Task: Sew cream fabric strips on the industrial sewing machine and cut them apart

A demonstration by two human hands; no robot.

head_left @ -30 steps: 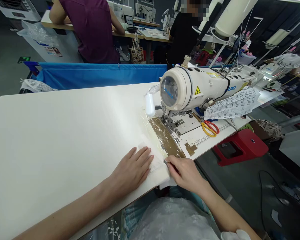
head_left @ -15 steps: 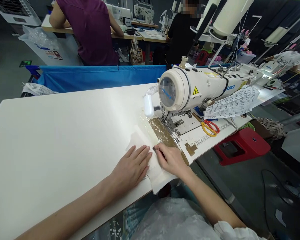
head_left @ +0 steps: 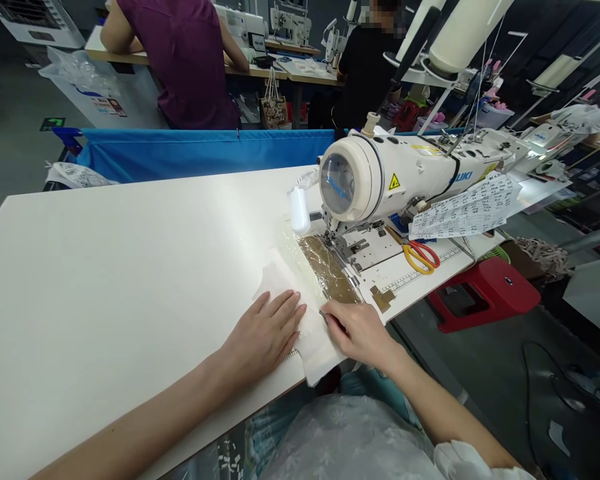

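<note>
A piece of thin white fabric (head_left: 314,337) lies on the white table, its near corner hanging over the front edge. Flat on top of it rests my left hand (head_left: 267,330), fingers stretched out and pressing it down. My right hand (head_left: 357,330) is closed in a pinch at the fabric's right side. A small dark bit shows at its fingertips, too small to name. Just beyond both hands stands a white sewing machine (head_left: 380,177), its needle area above a brown-gold plate (head_left: 330,270) strewn with thread ends.
Scissors with yellow and red handles (head_left: 420,257) lie on the machine bed, near a hanging sheet of handwritten paper (head_left: 465,207). A red stool (head_left: 485,293) stands below at right. Behind a blue cloth trough (head_left: 205,155), two people sit at other tables.
My right hand has moved a little to the right and toward me, away from my left fingertips. My left hand stays flat on the fabric.
</note>
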